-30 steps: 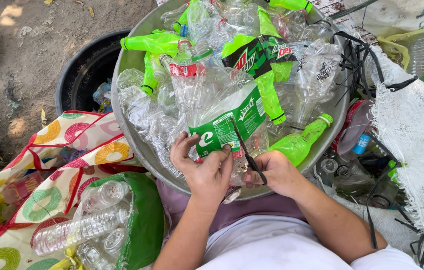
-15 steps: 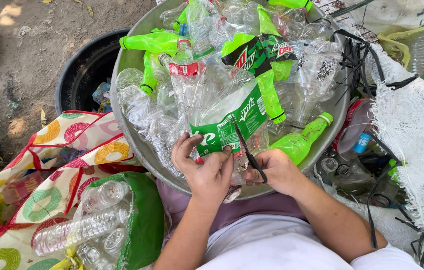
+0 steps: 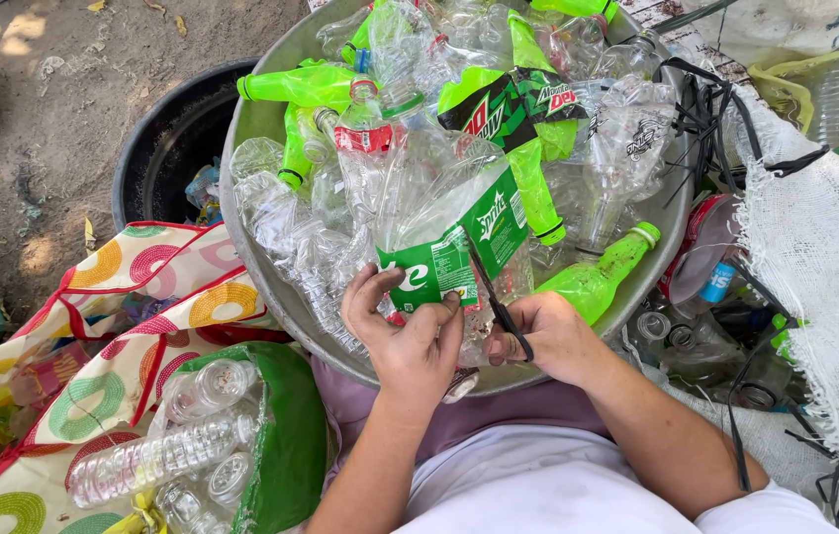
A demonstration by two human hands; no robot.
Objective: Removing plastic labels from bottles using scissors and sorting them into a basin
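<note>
A clear bottle (image 3: 444, 213) with a green label (image 3: 454, 255) is held by the left hand (image 3: 408, 334) over the big metal bowl (image 3: 261, 129). Black scissors (image 3: 495, 297), gripped in the right hand (image 3: 550, 334), have been pushed further under the label than before, so it is being cut loose.

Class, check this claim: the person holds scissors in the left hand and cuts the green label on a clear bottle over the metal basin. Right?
Not quite. The head view shows the scissors in the right hand; the left hand grips the green label on the clear bottle over the metal basin.
</note>
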